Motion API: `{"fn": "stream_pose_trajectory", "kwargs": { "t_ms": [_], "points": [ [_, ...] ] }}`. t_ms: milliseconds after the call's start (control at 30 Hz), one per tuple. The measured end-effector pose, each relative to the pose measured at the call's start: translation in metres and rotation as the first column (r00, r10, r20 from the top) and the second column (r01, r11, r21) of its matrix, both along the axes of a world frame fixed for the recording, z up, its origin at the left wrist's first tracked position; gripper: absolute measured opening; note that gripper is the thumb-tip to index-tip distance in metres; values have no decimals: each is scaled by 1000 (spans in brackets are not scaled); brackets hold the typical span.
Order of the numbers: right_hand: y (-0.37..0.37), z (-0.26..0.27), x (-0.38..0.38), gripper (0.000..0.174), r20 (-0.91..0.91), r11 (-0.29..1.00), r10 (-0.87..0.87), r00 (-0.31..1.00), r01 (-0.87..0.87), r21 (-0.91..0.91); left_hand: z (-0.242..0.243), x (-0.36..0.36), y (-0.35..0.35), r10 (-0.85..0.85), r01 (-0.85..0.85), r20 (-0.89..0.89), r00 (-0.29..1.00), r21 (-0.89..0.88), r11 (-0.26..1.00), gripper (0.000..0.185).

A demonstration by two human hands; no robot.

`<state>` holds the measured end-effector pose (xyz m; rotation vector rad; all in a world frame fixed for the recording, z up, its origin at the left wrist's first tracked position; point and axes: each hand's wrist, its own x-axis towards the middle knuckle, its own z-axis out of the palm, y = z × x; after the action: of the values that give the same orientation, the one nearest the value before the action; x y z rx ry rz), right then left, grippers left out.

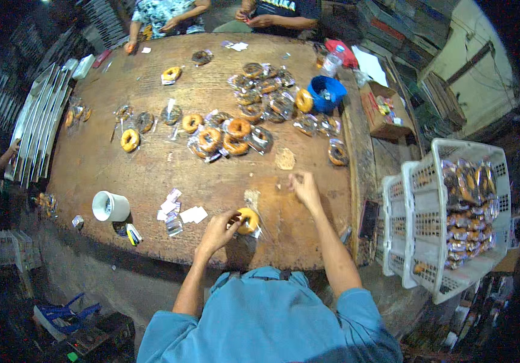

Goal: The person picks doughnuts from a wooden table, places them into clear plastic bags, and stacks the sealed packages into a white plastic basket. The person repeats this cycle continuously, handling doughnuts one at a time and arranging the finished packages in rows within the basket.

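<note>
My left hand [220, 230] has its thumb and fingers on the left edge of a yellow-glazed doughnut [250, 220] at the near side of the wooden table. Clear plastic wrapping shows at the doughnut's lower right. My right hand [306, 190] hovers over the table farther right, fingers bent; whether anything thin is between them is unclear. A crumb-like pale patch [252, 198] lies just beyond the doughnut, and a round tan patch [285, 159] is beyond my right hand. Left of my left hand are small white cards [194, 214] and printed plastic packets [173, 226].
Wrapped doughnuts [235, 136] are heaped mid-table, near a blue bucket [327, 93]. A white tub [117, 208] and what looks like a stapler [132, 234] stand at left. White plastic crates [434, 218] with packed doughnuts line the right. People sit across the table.
</note>
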<state>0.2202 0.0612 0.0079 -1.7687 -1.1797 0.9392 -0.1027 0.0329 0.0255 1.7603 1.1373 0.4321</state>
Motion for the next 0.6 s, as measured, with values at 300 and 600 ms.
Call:
{"fn": "stream_pose_trajectory", "kwargs": {
  "t_ms": [300, 600],
  "points": [
    [185, -32, -23, 52, 442, 992, 75, 894, -113, 60, 3, 23, 102, 247, -176, -77, 966, 504, 846, 25],
    [42, -85, -57, 75, 437, 979, 146, 888, -65, -194, -30, 157, 263, 495, -251, -358, 792, 547, 799, 76]
  ]
}}
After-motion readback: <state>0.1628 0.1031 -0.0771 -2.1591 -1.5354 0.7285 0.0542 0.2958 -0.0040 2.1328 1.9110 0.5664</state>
